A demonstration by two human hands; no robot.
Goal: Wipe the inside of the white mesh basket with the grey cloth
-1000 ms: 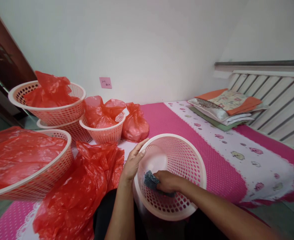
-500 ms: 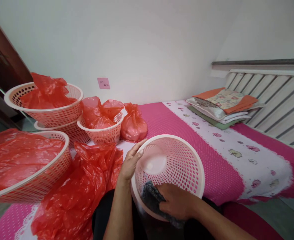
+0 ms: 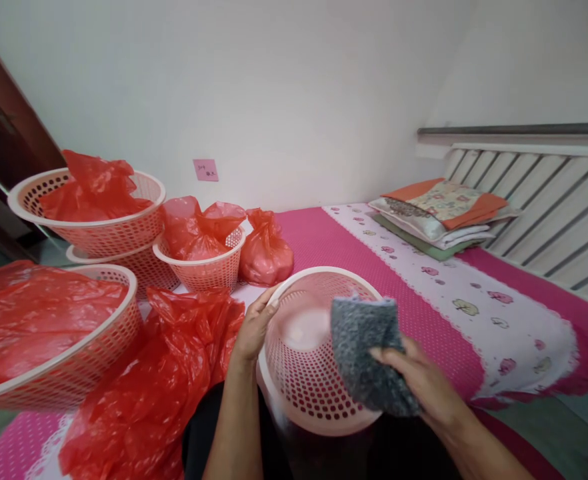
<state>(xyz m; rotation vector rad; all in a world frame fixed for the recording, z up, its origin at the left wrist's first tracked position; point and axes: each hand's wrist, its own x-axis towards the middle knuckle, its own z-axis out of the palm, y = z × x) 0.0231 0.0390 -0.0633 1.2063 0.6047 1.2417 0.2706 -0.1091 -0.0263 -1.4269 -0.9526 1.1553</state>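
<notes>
Your left hand (image 3: 253, 328) is closed on the pale pink perforated plastic basket (image 3: 304, 383). Its fingers curl over the left part of the rim and the palm lies against the outer wall. The basket is tipped on its side at your lap, at the near edge of the bed with the pink dotted sheet (image 3: 324, 233). Its mouth faces you, so you look straight in at its solid round bottom.

Your right hand (image 3: 427, 385) grips the grey rough-textured cloth (image 3: 367, 347), with the thumb pressed across its face and the other fingers hidden behind it. The cloth hangs flat in front of the right side of the basket's mouth and covers that part of the rim. The view does not show whether it touches the basket.

Just left of your left forearm lies a loose crumpled red plastic bag (image 3: 159, 380). Beyond it, at the left edge, a large pink basket lined with red plastic (image 3: 87, 360) sits tilted. Further back are two stacked pink baskets (image 3: 114, 235), the top one holding red plastic. A small pink basket stuffed with a red bag (image 3: 209, 270) sits next to them, and a knotted red bag (image 3: 267, 252) rests on the bed beside it. A pile of folded bedding (image 3: 439, 213) lies at the far end of the bed, against the white slatted headboard (image 3: 539, 213). A small pink note (image 3: 205, 169) is stuck on the wall.
</notes>
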